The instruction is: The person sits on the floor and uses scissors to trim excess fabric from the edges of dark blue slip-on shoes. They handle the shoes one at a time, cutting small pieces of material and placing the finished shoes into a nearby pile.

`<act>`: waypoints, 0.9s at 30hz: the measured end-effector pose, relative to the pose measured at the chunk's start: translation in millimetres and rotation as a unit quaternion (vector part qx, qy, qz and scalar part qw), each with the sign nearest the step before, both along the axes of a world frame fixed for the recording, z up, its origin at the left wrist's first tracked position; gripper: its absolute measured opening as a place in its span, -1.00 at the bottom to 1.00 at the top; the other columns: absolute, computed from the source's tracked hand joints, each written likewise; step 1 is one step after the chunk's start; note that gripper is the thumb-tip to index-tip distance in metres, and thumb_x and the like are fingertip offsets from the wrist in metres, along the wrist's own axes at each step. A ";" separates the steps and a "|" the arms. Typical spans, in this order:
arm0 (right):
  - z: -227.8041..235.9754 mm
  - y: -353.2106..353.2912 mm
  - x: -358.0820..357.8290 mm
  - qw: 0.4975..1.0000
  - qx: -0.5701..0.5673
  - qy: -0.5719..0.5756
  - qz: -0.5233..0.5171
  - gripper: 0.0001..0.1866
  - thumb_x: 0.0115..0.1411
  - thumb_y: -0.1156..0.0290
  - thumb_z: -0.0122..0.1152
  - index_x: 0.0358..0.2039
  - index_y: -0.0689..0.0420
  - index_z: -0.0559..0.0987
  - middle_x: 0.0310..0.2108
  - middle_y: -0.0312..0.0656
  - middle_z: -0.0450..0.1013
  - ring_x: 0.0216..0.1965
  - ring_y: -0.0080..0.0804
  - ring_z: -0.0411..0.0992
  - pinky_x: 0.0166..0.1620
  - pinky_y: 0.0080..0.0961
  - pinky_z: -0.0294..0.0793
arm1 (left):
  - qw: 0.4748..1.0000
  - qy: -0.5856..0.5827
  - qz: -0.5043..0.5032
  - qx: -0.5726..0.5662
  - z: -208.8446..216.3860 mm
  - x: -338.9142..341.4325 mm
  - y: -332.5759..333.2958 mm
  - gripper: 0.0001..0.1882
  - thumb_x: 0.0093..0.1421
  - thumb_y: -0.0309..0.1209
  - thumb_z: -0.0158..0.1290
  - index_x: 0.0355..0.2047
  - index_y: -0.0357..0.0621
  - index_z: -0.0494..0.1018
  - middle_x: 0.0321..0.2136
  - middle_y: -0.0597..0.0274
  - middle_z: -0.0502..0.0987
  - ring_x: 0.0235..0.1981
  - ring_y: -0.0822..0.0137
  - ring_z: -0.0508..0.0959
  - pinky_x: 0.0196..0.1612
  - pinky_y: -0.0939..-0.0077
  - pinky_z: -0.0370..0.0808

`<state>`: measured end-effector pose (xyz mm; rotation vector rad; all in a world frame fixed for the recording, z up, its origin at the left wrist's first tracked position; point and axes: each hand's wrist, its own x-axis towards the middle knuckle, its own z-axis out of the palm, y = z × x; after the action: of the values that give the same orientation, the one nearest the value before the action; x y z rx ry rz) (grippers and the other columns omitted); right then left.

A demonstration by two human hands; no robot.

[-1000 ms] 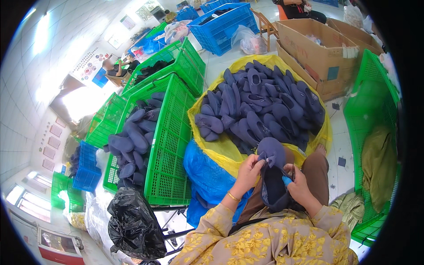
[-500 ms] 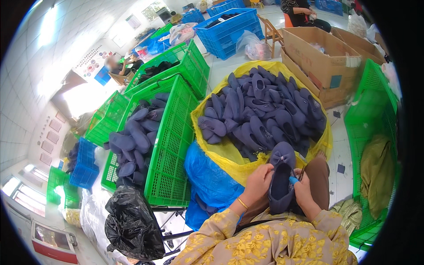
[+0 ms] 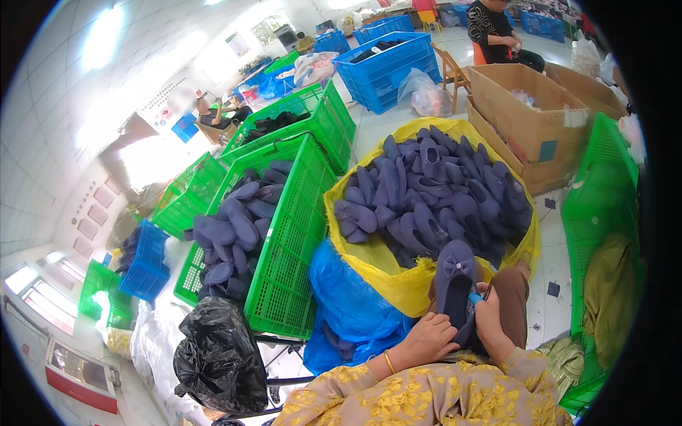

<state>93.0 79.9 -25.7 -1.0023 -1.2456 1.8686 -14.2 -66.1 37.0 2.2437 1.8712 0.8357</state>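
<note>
A dark purple-blue slip-on shoe (image 3: 455, 280) with a small bow on its toe is held over my lap, toe pointing away from me. My left hand (image 3: 428, 341) is closed on its heel end, at the left side. My right hand (image 3: 491, 316) is closed at the shoe's right edge, beside the opening; a blue cover wraps one of its digits. Whether it also holds a small tool is hidden. Just beyond the shoe, a big yellow sack (image 3: 380, 277) stands open, heaped with similar shoes (image 3: 433, 192).
On my left are a green crate (image 3: 284, 248) of shoes, a blue bag (image 3: 352, 298) and a black plastic bag (image 3: 217, 355). Cardboard boxes (image 3: 529, 113) stand at the far right, a green crate (image 3: 600, 184) nearer. A seated person (image 3: 494, 32) is beyond the boxes.
My left hand has slid from the shoe's left side back to its heel. The shoe has tilted, showing less of its opening. A dark tool-like bit by my right fingers no longer shows.
</note>
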 end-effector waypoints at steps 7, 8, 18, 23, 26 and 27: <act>12.9 11.4 12.0 0.982 0.102 -0.128 0.097 -0.81 0.12 0.56 0.18 -0.24 0.16 0.42 -0.37 -0.34 0.32 -0.36 -0.59 0.28 -0.26 -0.58 0.33 | 0.974 -0.098 -0.002 -0.206 -17.5 1.0 11.7 -0.64 -0.07 -0.28 0.28 -0.38 -0.24 0.41 -0.39 0.04 0.47 -0.25 0.02 0.43 -0.14 0.21 0.40; 14.3 18.5 14.8 0.983 0.038 -0.132 0.123 -0.81 0.16 0.51 0.20 -0.23 0.14 0.41 -0.38 -0.33 0.32 -0.44 -0.61 0.29 -0.39 -0.58 0.35 | 0.972 -0.100 -0.017 -0.214 -21.1 2.0 13.3 -0.66 -0.07 -0.29 0.28 -0.40 -0.23 0.41 -0.39 0.04 0.47 -0.26 0.03 0.43 -0.15 0.20 0.39; 0.5 76.4 87.5 0.992 0.027 -0.080 -0.091 -0.91 0.26 0.50 0.05 -0.22 0.08 0.42 -0.36 -0.40 0.28 -0.63 -0.69 0.17 -0.57 -0.68 0.25 | 0.991 -0.071 0.094 -0.067 -25.9 -23.9 4.6 -0.72 -0.03 -0.33 0.24 -0.51 -0.21 0.37 -0.45 0.03 0.42 -0.34 -0.02 0.42 -0.28 0.16 0.37; -36.4 82.3 137.8 0.990 -0.045 -0.073 -0.112 -0.93 0.26 0.43 0.09 -0.25 0.03 0.43 -0.48 -0.45 0.21 -0.67 -0.72 0.07 -0.60 -0.66 0.16 | 0.958 -0.190 0.202 -0.072 -9.0 -47.3 -6.4 -0.69 -0.02 -0.36 0.22 -0.44 -0.30 0.35 -0.41 -0.12 0.41 -0.28 -0.16 0.41 -0.22 0.12 0.37; -42.9 82.2 142.2 0.988 -0.065 -0.081 -0.118 -0.93 0.24 0.39 0.13 -0.27 0.00 0.43 -0.58 -0.48 0.14 -0.69 -0.71 0.01 -0.61 -0.65 0.12 | 0.931 -0.241 0.267 -0.061 -6.0 -61.4 -22.4 -0.69 0.02 -0.36 0.23 -0.41 -0.29 0.36 -0.45 -0.09 0.42 -0.38 -0.09 0.45 -0.32 0.24 0.40; -48.6 84.6 146.1 0.988 -0.068 -0.081 -0.114 -0.92 0.24 0.39 0.13 -0.27 -0.01 0.43 -0.59 -0.49 0.13 -0.69 -0.71 0.01 -0.61 -0.65 0.12 | 0.914 -0.274 0.292 -0.056 -1.7 -68.4 -30.0 -0.72 0.04 -0.37 0.23 -0.38 -0.28 0.39 -0.45 -0.03 0.45 -0.40 0.03 0.48 -0.33 0.30 0.42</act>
<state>239.1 164.5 -74.3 -1.3337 -1.0544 1.7388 -82.6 -96.1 35.4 1.1785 2.2061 1.2288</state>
